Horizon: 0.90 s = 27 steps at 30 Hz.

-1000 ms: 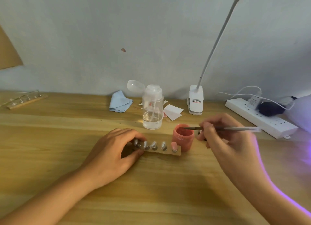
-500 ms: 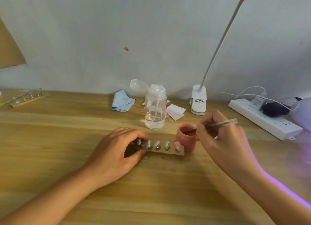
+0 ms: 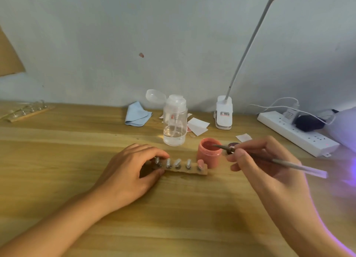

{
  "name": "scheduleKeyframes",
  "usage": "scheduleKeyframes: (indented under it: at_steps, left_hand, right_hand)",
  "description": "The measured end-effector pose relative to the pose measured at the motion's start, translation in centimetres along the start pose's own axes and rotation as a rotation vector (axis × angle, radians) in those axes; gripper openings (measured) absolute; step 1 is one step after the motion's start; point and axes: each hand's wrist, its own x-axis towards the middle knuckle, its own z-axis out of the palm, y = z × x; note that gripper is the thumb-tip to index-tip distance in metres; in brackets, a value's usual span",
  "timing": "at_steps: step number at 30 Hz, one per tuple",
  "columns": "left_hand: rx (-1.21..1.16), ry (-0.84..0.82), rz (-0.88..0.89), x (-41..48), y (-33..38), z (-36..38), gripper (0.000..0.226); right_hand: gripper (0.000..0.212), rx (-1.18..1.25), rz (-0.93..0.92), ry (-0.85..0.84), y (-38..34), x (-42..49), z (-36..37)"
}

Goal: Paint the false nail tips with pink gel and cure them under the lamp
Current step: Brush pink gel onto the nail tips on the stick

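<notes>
Left hand (image 3: 131, 172): rests on the table, fingers curled over the left end of the wooden strip (image 3: 192, 171), thumb on its near side, pinching it in place.
Right hand (image 3: 269, 166): thumb and forefinger pinch the brush (image 3: 296, 167) close to its working end. The other fingers are loosely curled below, and the handle runs out to the right.
Hands, relation: apart, with the strip and jar between them.
Brush tip: lies inside the open mouth of the gel jar (image 3: 209, 156). Contact with the gel cannot be confirmed.
Nail tips (image 3: 177, 162): five stand in a row on the strip. The rightmost is pink and the other four are clear.
Gel jar, position: upright, lid off, just behind the strip's right end.
Table (image 3: 173, 218): light wood grain.
Pump bottle (image 3: 175, 125): behind the strip, flip cap open, a little clear liquid at the bottom.
Back row: blue cloth (image 3: 137, 114), white paper squares (image 3: 198, 125), and a clip lamp base (image 3: 223, 112) whose arm rises to a head at the top edge.
Far left: a second strip (image 3: 28, 112) of clear tips.
Far right: power strip (image 3: 296, 133) with plugs. A pale rounded unit (image 3: 344, 125) sits beside it, with violet light on the table and right forearm.
Wall (image 3: 115, 45): plain, pale grey.
</notes>
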Motion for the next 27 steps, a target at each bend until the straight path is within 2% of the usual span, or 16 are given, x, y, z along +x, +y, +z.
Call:
scheduleKeyframes:
  at_steps: [4, 8, 13, 19, 27]
  left_hand:
    - [-0.045, 0.005, -0.021, 0.0, 0.1, 0.0, 0.028]
    - [-0.128, -0.012, -0.072, 0.3, -0.2, 0.1, 0.030]
    - [-0.163, -0.022, -0.100, 0.2, -0.5, 0.1, 0.033]
    - [-0.168, -0.018, -0.113, 0.3, -0.4, 0.2, 0.044]
    - [-0.175, -0.020, -0.121, 0.2, -0.4, 0.1, 0.039]
  right_hand:
    - [0.014, 0.287, 0.252, 0.099, 1.4, -0.6, 0.6]
    - [0.005, 0.455, 0.312, 0.047, 1.7, -0.4, 0.9]
    - [0.016, 0.427, 0.321, 0.029, 1.9, -0.3, 1.0]
    - [0.011, 0.354, 0.308, -0.011, 1.9, -0.5, 1.2]
    - [0.021, 0.285, 0.306, -0.019, 1.7, -0.6, 1.1]
